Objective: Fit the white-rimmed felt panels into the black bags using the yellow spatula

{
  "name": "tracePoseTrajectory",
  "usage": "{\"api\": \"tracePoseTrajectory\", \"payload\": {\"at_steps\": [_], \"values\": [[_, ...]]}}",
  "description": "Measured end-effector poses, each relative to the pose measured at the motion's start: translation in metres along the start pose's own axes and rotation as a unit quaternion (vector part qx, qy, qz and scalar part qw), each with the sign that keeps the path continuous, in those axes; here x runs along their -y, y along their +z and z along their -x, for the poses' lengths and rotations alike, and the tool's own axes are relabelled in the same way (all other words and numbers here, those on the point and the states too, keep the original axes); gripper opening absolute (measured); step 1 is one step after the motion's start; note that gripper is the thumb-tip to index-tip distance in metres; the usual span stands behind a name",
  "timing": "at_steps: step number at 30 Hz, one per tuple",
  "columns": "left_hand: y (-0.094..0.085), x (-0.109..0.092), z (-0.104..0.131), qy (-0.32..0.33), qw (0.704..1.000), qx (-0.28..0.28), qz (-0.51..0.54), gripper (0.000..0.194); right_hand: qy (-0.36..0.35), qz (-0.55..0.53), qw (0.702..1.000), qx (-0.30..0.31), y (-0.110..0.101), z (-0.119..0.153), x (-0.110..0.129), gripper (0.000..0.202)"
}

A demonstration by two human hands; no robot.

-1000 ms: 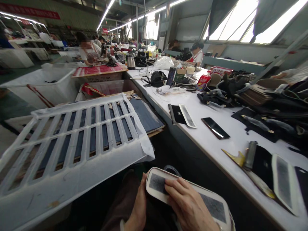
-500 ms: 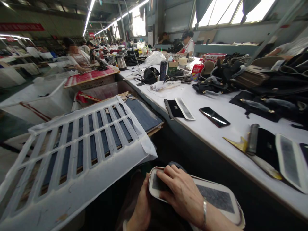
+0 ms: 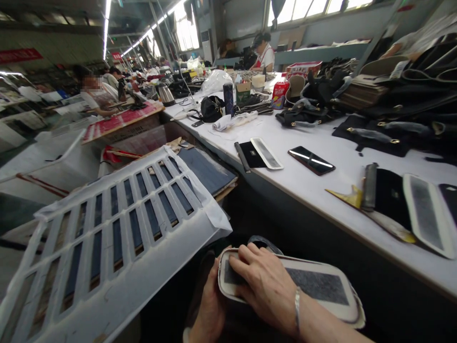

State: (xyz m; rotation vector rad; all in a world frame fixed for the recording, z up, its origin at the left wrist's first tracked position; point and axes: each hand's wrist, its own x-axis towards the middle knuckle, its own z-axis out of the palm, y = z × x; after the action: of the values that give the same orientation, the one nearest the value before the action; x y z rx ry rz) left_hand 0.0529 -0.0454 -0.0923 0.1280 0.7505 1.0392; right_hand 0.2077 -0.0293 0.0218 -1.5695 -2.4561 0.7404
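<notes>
Low in the view, over my lap, is an oblong bag bottom with rounded ends. Its face is cream with a dark grey panel, and a layered rim runs round it. My left hand grips its left end from the side, with most of the fingers hidden underneath. Across the top lies my right hand, fingers bent and pressed on the panel near the left end. A bracelet circles the right wrist. What hangs below the bag bottom is too dark to make out.
A white slatted plastic crate stands on the left. The white table on the right bears a phone, black flap pieces with cream panels and piled black bags. Co-workers sit further back.
The view has shifted slightly, so the table things sit a little further left. Both hands keep their hold on the bag bottom, the right fingers having moved only slightly.
</notes>
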Motion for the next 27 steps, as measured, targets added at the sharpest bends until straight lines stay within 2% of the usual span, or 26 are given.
{"api": "tracePoseTrajectory", "payload": {"at_steps": [8, 17, 27], "values": [[0.004, -0.005, 0.003, 0.008, 0.999, -0.005, -0.031, 0.043, 0.017, -0.016, 1.0, 0.015, -0.002, -0.002, 0.001, 0.019], [0.005, -0.025, 0.002, -0.043, 0.996, 0.028, -0.078, 0.043, 0.024, -0.03, 0.999, 0.001, 0.004, -0.003, 0.0, 0.02], [0.0, -0.025, 0.001, -0.031, 0.993, 0.045, -0.104, 0.037, 0.03, -0.029, 0.999, 0.018, 0.001, -0.006, 0.003, 0.022]]}}
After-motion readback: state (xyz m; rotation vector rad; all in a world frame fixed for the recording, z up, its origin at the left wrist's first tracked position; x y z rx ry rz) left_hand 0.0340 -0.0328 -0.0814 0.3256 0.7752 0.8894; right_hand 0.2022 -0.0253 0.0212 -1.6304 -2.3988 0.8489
